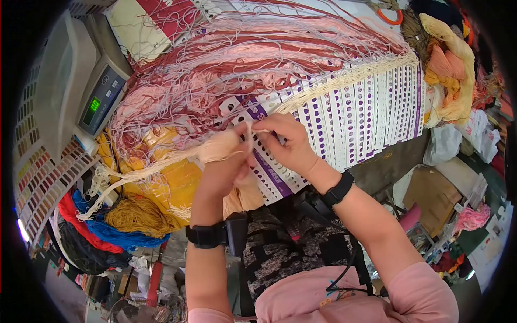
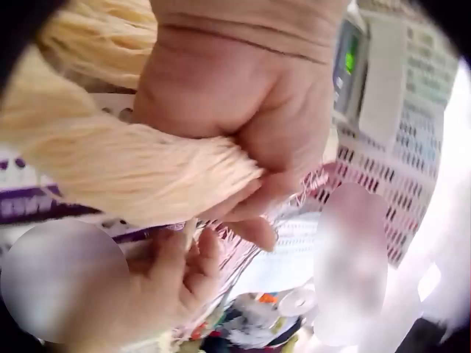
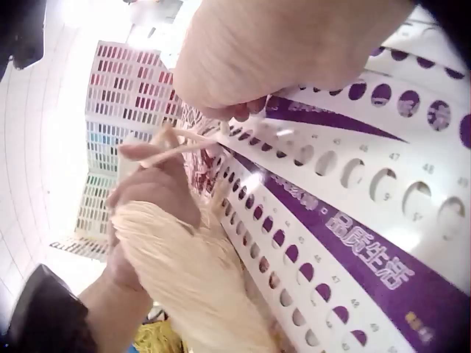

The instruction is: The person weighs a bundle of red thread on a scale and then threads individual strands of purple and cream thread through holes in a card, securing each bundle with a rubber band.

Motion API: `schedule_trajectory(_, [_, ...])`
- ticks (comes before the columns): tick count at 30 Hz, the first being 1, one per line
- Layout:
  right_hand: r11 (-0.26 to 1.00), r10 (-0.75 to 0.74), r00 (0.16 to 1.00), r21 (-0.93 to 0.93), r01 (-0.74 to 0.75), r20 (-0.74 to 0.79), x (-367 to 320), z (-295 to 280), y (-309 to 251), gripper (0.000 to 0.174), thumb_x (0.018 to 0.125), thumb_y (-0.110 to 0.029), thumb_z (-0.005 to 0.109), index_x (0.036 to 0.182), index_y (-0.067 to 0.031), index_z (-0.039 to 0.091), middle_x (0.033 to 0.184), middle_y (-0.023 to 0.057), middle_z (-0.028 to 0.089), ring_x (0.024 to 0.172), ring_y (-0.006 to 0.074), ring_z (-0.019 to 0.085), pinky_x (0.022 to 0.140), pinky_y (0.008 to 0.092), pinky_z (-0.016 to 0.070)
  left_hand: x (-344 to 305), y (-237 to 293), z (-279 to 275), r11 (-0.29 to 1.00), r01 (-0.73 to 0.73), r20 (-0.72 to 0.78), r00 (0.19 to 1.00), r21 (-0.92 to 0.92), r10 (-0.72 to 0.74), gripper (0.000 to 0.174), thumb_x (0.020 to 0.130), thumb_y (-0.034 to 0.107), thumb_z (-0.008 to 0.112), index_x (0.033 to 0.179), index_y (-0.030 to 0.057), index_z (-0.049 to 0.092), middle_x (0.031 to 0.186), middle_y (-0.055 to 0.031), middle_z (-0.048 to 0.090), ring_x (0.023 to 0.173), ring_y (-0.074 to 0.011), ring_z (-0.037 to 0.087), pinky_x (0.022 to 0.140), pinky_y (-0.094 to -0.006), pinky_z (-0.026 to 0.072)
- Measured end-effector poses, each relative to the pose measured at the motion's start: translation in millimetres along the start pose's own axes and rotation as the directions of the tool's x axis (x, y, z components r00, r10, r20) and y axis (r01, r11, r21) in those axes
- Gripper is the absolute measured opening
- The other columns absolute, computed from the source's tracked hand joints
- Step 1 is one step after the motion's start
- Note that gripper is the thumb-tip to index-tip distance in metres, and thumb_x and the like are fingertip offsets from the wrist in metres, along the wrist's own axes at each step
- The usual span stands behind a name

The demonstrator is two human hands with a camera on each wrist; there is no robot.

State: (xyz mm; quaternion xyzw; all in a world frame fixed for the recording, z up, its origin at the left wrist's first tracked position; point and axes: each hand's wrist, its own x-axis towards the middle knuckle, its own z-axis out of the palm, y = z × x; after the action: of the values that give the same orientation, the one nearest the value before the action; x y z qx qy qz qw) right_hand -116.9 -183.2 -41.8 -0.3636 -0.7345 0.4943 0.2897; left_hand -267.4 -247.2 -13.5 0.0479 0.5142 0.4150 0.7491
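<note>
A thick cream thread bundle point(image 1: 219, 149) passes through my left hand point(image 1: 222, 171), whose fingers curl round it; its tail trails left over yellow plastic. From the left fingers a thin pale strand point(image 3: 180, 149) runs to my right hand point(image 1: 288, 141), which pinches its end with thumb and fingertips. In the left wrist view the bundle point(image 2: 140, 173) crosses the left palm, and the right hand point(image 2: 165, 283) is close beside the left fingers. Both hands are above punched white-and-purple cards point(image 1: 344, 124). Along the cards' upper edge lies a cream skein point(image 1: 350, 72).
Pink, red and lilac threads point(image 1: 215, 64) spread across the table behind the hands. A scale point(image 1: 102, 99) showing 0.0 stands at left, near colour charts point(image 1: 43, 177). Orange-handled scissors point(image 1: 390, 17) lie at the back right. Mustard point(image 1: 137, 215) and blue yarn point(image 1: 113, 236) sit at front left.
</note>
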Motion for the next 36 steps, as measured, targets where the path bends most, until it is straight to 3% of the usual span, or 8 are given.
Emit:
schedule_trajectory(5, [0.973,0.068,0.995,-0.224,-0.051,0.068,4.9,7.4,-13.4,0.031,0.061,-0.006,0.059,0.09,-0.0132,0.055,0.083,0.0078,0.049,0.069,0.024,0.05,0.061,0.0337,0.0352,-18.0,3.9,-20.8,0.662,0.059,-0.23,0.958,0.747,0.174,0.013,0.078,0.009,0.051,0.088,0.0023,0.05,0.062,-0.0027,0.05,0.046,-0.0092,0.047,0.037,-0.0221,0.0342])
schedule_trajectory(8, [0.95,0.144,0.987,-0.29,-0.116,0.076,6.1,14.2,-16.6,0.035,0.059,-0.011,0.063,0.093,-0.0137,0.054,0.087,0.0079,0.046,0.075,0.0235,0.049,0.065,0.0359,0.0334,-83.2,18.1,-59.5,0.997,0.069,-0.406,0.911,-0.031,-0.075,0.012,0.082,0.015,0.048,0.083,0.003,0.052,0.061,-0.0036,0.05,0.043,-0.011,0.046,0.037,-0.0212,0.0334])
schedule_trajectory(19, [0.894,0.158,0.982,-0.407,-0.188,-0.107,12.4,33.3,-27.3,0.031,0.06,-0.011,0.063,0.09,-0.0132,0.056,0.084,0.0075,0.046,0.075,0.0229,0.047,0.067,0.0356,0.0313,-123.0,50.9,-83.2,0.947,0.028,-0.562,0.811,0.32,0.165,0.022,0.081,0.014,0.048,0.098,0.0018,0.054,0.075,-0.0062,0.056,0.043,-0.0072,0.043,0.039,-0.0185,0.032])
schedule_trajectory(21, [0.897,0.152,0.983,-0.404,-0.182,-0.107,11.4,34.4,-25.4,0.032,0.059,-0.012,0.063,0.09,-0.0132,0.056,0.084,0.0075,0.045,0.074,0.0231,0.047,0.066,0.0356,0.0318,-92.9,58.1,-51.9,0.591,0.38,-0.565,0.809,0.711,0.16,0.021,0.079,0.014,0.05,0.093,0.0003,0.058,0.072,-0.0061,0.055,0.046,-0.0065,0.044,0.04,-0.0179,0.0327])
schedule_trajectory(23, [0.902,0.144,0.983,-0.393,-0.178,-0.116,11.7,35.6,-22.0,0.032,0.059,-0.013,0.064,0.09,-0.0125,0.056,0.082,0.0069,0.045,0.072,0.0235,0.047,0.063,0.0349,0.0341,-75.4,52.8,-21.2,0.623,0.164,-0.434,0.845,0.765,0.311,0.021,0.073,0.014,0.054,0.089,0.0006,0.06,0.071,-0.0077,0.056,0.057,-0.0116,0.05,0.048,-0.0239,0.0384])
schedule_trajectory(25, [0.905,0.132,0.984,-0.391,-0.169,-0.118,13.8,33.6,-24.8,0.032,0.058,-0.014,0.064,0.089,-0.012,0.057,0.081,0.0065,0.045,0.07,0.0237,0.047,0.061,0.035,0.0351,-34.8,21.9,-40.7,0.016,-0.21,0.12,0.615,0.978,0.779,0.022,0.073,0.017,0.056,0.09,0.0031,0.06,0.073,-0.009,0.057,0.065,-0.0191,0.054,0.058,-0.0314,0.0412])
schedule_trajectory(31, [0.902,0.074,0.987,-0.412,-0.127,-0.143,15.7,33.1,-27.0,0.029,0.059,-0.015,0.064,0.086,-0.0106,0.058,0.079,0.007,0.045,0.065,0.0243,0.048,0.057,0.0357,0.0369,-0.1,0.6,-40.7,-0.05,-0.166,0.151,0.68,0.985,0.717,0.019,0.076,0.015,0.055,0.089,0.0027,0.059,0.073,-0.0103,0.056,0.071,-0.023,0.054,0.066,-0.0339,0.0408])
schedule_trajectory(36, [0.901,0.133,0.981,-0.395,-0.178,-0.14,15.4,34.3,-29.4,0.028,0.059,-0.015,0.064,0.085,-0.0089,0.057,0.079,0.0086,0.045,0.066,0.0245,0.048,0.057,0.0358,0.0381,-18.2,10.9,-37.0,0.57,-0.17,-0.188,0.836,0.804,0.515,0.017,0.079,0.014,0.051,0.087,0.0017,0.058,0.067,-0.0086,0.055,0.057,-0.0143,0.052,0.049,-0.0265,0.0396])
